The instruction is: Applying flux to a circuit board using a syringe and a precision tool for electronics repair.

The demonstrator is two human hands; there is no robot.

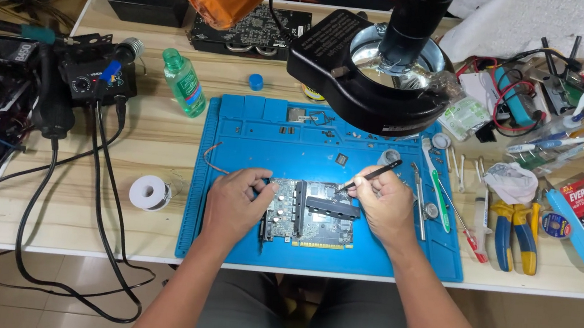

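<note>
Circuit board near mat front edge; left hand flat on it, right fingers pinching tweezers.

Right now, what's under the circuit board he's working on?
The circuit board lies flat on a blue work mat, which rests on a light wooden table. The left hand covers the board's left edge, so anything beneath it or the board cannot be seen.
</note>
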